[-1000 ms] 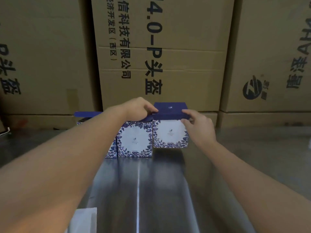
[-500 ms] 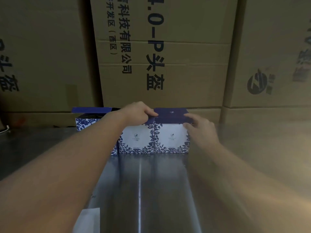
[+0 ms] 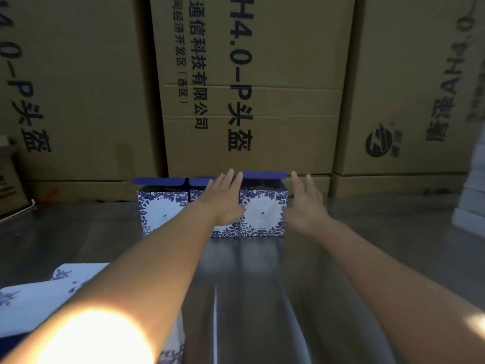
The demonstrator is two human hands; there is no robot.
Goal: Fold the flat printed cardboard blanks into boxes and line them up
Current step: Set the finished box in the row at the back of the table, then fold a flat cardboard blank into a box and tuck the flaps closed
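Three folded boxes (image 3: 262, 215) stand side by side at the back of the counter (image 3: 367, 258), near big cartons (image 3: 275, 61), lids up. Left hand (image 3: 225, 200) is on the middle one, fingers straight; right hand (image 3: 305, 206) is at the row's end with fingers spread, probably squaring the line, contact blurred. There is room on the right for more boxes, and flat blanks (image 3: 34, 298) lie near left.

At mid-frame, three boxes (image 3: 214, 208) line up on the tabletop (image 3: 367, 258); left hand (image 3: 223, 198) and right hand (image 3: 305, 203) hover flat, fingers straight.
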